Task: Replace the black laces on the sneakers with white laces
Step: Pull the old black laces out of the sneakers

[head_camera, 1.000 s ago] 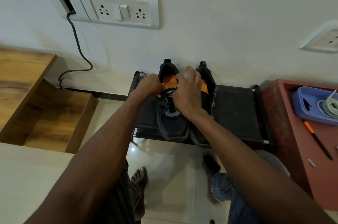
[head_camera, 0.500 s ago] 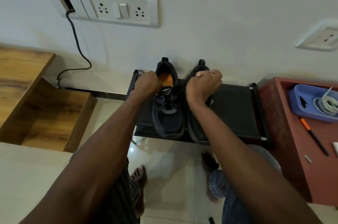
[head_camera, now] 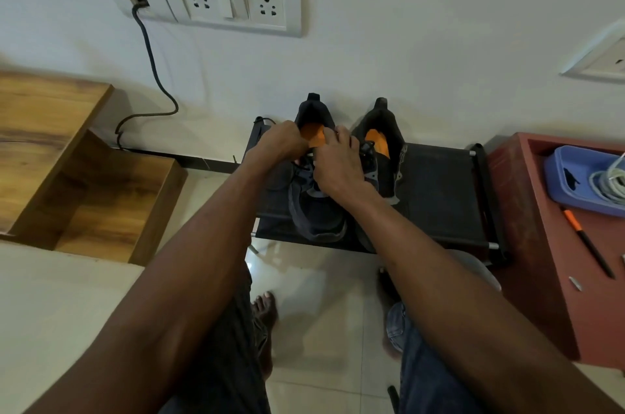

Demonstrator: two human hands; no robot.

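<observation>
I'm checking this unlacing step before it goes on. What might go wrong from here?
Both hands, left and right, work at the collar of the left sneaker, whose toe juts past the front edge of the black rack; a hard tug on the black lace might slide it off onto the floor. The right sneaker stands close beside it, so a sideways pull may knock it over.
</observation>
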